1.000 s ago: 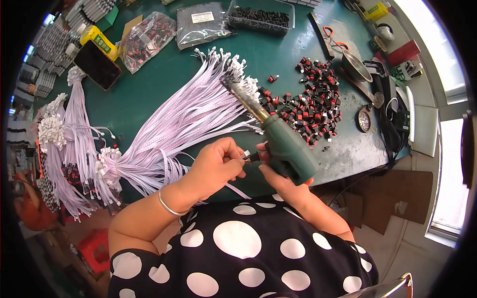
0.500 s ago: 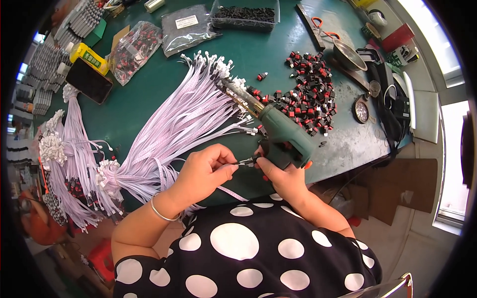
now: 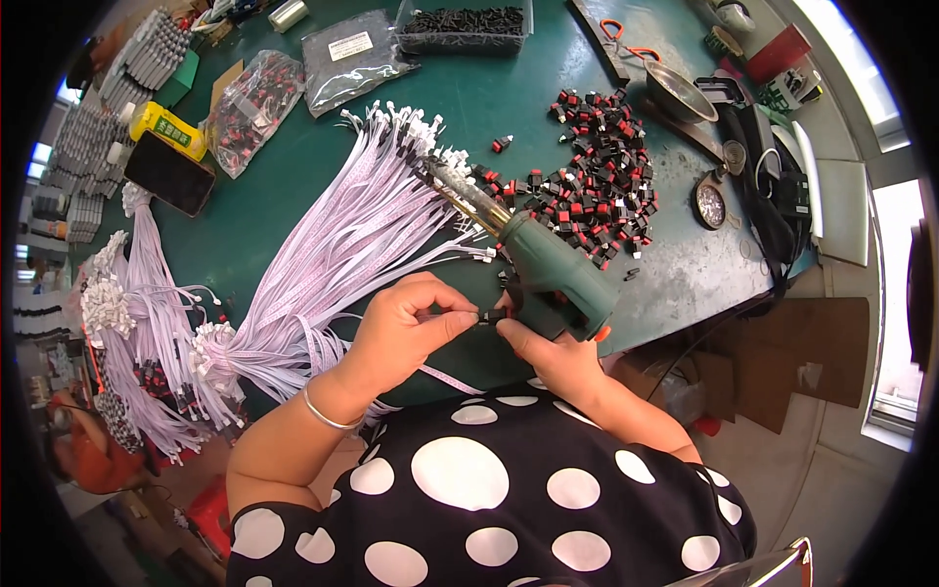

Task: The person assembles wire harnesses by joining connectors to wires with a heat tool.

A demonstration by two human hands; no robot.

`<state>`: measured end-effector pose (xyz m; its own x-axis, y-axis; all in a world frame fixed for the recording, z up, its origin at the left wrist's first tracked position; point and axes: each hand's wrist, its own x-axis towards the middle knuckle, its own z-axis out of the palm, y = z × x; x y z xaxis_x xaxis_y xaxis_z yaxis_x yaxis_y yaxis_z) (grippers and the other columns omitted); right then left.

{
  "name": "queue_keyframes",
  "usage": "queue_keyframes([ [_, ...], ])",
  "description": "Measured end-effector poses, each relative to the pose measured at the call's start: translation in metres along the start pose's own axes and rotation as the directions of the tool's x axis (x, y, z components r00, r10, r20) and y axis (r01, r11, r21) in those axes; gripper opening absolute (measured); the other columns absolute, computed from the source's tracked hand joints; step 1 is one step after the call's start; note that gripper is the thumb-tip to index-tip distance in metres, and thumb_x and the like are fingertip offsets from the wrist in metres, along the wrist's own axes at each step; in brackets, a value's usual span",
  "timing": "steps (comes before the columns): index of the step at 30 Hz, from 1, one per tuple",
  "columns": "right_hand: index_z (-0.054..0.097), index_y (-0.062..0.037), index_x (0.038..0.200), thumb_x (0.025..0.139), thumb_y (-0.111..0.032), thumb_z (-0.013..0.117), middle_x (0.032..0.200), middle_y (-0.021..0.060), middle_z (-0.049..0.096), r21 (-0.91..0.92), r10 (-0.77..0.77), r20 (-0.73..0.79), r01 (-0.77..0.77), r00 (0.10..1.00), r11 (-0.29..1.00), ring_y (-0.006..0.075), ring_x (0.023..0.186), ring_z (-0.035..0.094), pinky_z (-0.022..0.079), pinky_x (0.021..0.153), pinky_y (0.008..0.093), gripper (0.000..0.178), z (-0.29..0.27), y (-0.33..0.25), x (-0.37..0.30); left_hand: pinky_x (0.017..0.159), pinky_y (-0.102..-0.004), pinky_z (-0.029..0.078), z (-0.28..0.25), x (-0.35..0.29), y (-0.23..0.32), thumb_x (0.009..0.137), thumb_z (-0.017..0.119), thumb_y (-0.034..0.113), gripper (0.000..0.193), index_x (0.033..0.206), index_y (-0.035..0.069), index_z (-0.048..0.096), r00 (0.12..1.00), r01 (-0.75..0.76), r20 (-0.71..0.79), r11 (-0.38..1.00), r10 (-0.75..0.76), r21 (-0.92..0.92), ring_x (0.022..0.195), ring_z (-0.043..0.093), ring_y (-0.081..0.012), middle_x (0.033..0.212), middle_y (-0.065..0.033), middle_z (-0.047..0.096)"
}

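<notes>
My left hand (image 3: pixel 416 323), a silver bangle on its wrist, pinches the end of a thin cable between thumb and forefinger. Close beside it, my right hand (image 3: pixel 548 352) grips a small black connector (image 3: pixel 489 316) with thumb and finger, and the two fingertips nearly meet there. A green heat gun (image 3: pixel 553 269) with a long metal nozzle lies over part of my right hand and hides some of its fingers. The nozzle points toward the white connector ends of a large bundle of pale pink ribbon cables (image 3: pixel 333 245) to the left.
Loose red-and-black connectors (image 3: pixel 606 176) are heaped behind the gun. Farther back are a clear box of black parts (image 3: pixel 465 39), a grey bag (image 3: pixel 352 59), red-handled scissors (image 3: pixel 626 44) and a metal bowl (image 3: pixel 680 93). A phone (image 3: pixel 168 171) and more cable bundles (image 3: pixel 152 293) stand left.
My left hand has moved slightly right, closing the gap where the cable strand showed between my hands. The whole view has shifted a little; the heat gun keeps its place over the table.
</notes>
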<state>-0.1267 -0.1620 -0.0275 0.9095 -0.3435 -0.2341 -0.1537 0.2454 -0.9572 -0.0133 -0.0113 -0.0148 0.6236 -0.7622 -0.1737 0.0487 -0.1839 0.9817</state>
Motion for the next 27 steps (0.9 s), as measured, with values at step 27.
queue_keyframes([
  [27, 0.056, -0.0032, 0.094, 0.074, -0.002, 0.062, 0.085, 0.0005, 0.057, -0.024, -0.082, -0.028, 0.081, 0.996, 0.996, 0.0078, 0.08, 0.054, 0.045, 0.072, 0.0238, 0.021, 0.0038, 0.0044, -0.0027, 0.054, -0.0184, 0.039, 0.0033, -0.0042, -0.0093, 0.076, 0.064, 0.001, 0.008, 0.082, -0.002, 0.061, 0.999, 0.019, 0.033, 0.998, -0.017, -0.056, 0.061, 0.049, -0.0053, 0.079, -0.0028, 0.053],
])
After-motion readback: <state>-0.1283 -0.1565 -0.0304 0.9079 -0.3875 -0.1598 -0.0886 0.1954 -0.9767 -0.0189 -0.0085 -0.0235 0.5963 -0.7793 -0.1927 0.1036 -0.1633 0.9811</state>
